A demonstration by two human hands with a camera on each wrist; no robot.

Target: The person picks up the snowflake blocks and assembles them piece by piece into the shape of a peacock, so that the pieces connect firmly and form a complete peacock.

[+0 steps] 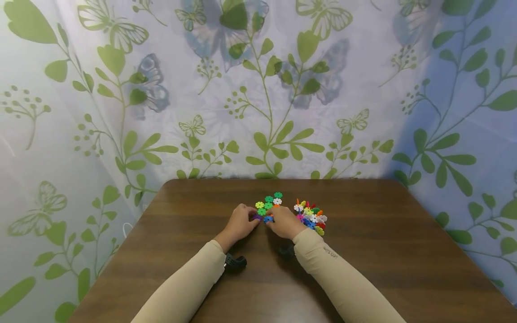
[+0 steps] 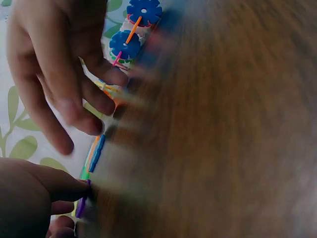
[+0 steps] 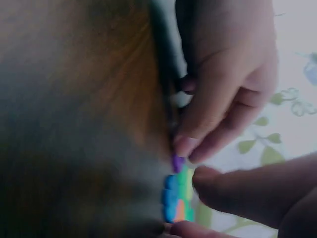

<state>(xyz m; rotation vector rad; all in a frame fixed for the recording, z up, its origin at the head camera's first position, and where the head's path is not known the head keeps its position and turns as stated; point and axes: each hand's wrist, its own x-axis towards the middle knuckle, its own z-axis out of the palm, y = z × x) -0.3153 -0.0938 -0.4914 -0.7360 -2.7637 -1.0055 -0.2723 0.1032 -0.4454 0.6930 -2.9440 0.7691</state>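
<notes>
Toothed, flower-shaped plastic discs lie flat in a cluster on the table. My left hand is at the cluster's near left corner, thumb and fingers pinching a purple disc at its edge. On the right, my right hand hovers over the near side, by a blue disc; its fingers are spread and loosely bent in the left wrist view, with no piece seen held. Beyond the hands are green discs, a yellow-green disc and a white disc. An orange disc is partly hidden by the right hand.
A heap of mixed-colour discs stands right of my right hand, some on edge. Dark wrist straps are under the forearms. The brown wooden table meets a leaf-and-butterfly patterned curtain behind.
</notes>
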